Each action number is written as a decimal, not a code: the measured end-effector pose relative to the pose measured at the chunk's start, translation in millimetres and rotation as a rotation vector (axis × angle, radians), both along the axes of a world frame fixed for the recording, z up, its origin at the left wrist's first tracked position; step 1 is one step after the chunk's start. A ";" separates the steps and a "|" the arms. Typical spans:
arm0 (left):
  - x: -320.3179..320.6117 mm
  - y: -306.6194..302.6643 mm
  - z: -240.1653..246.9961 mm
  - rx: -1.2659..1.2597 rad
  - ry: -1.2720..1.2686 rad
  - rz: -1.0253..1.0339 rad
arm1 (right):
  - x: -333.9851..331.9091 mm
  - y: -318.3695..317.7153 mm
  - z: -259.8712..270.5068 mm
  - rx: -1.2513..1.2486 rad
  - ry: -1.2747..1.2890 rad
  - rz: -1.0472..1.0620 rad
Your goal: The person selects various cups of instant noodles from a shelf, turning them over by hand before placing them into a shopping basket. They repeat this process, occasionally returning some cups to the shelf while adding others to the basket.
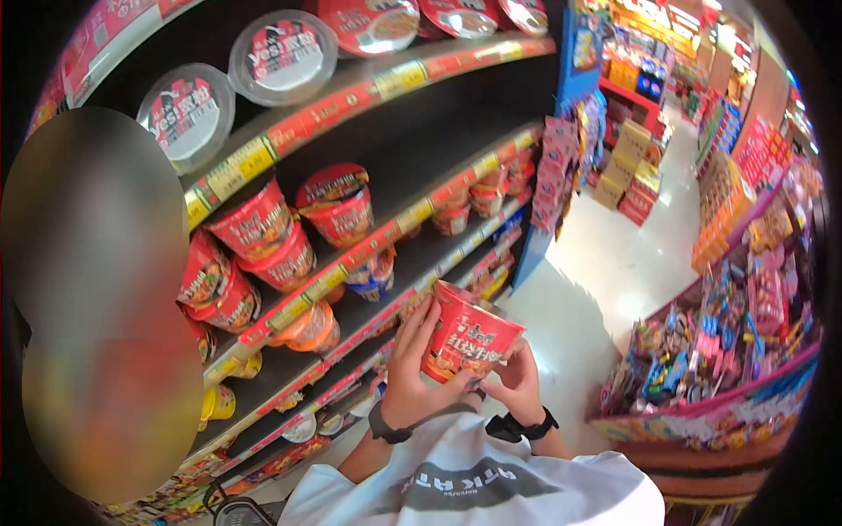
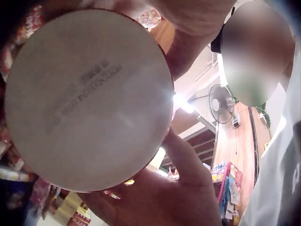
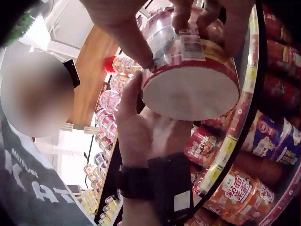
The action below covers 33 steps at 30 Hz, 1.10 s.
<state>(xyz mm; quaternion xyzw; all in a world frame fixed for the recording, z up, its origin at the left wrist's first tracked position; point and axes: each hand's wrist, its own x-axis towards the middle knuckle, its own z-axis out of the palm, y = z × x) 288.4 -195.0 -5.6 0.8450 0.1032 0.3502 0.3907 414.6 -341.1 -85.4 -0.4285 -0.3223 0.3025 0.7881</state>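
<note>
A red instant noodle cup (image 1: 469, 337) is held between both hands in front of the chest, tilted, its printed side facing up toward the head camera. My left hand (image 1: 412, 359) grips it from the left, fingers along the side. On the other side my right hand (image 1: 519, 386) curls its fingers round the lower right part. The left wrist view shows the cup's pale round base (image 2: 89, 101) with faint stamped print. In the right wrist view, a white barcode label (image 3: 193, 47) shows on the cup's side, close to the right hand's fingers.
Shelves on the left carry red noodle cups (image 1: 338, 206), an orange cup (image 1: 307, 326) and lidded bowls (image 1: 282, 57) above. Pink packets (image 1: 554, 171) hang at the shelf end. To the right stands a bin (image 1: 702, 421) heaped with small packaged goods. Cartons (image 1: 627, 158) stand farther down the aisle.
</note>
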 end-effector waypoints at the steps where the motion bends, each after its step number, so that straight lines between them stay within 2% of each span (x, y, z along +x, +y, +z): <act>1: 8.2 7.7 6.6 0.003 -0.011 0.010 | 11.8 12.8 4.4 0.025 -0.024 0.005; 7: 62.5 53.9 36.5 0.090 -0.170 0.140 | 86.8 84.4 39.1 0.164 -0.166 0.027; 11: 100.8 89.7 56.6 0.141 -0.256 0.225 | 131.0 135.4 69.6 0.210 -0.172 0.035; 16: 132.1 126.7 71.0 0.263 -0.239 0.398 | 175.7 201.8 92.4 0.258 -0.196 0.191; 24: 146.2 169.4 73.4 0.276 -0.279 0.606 | 199.7 278.7 113.5 0.280 -0.280 0.339; 29: 137.9 177.7 70.3 0.205 -0.293 0.754 | 193.4 317.9 113.3 0.355 -0.388 0.406; 33: 122.6 180.5 67.0 0.280 -0.294 0.914 | 173.0 340.8 118.3 0.396 -0.449 0.479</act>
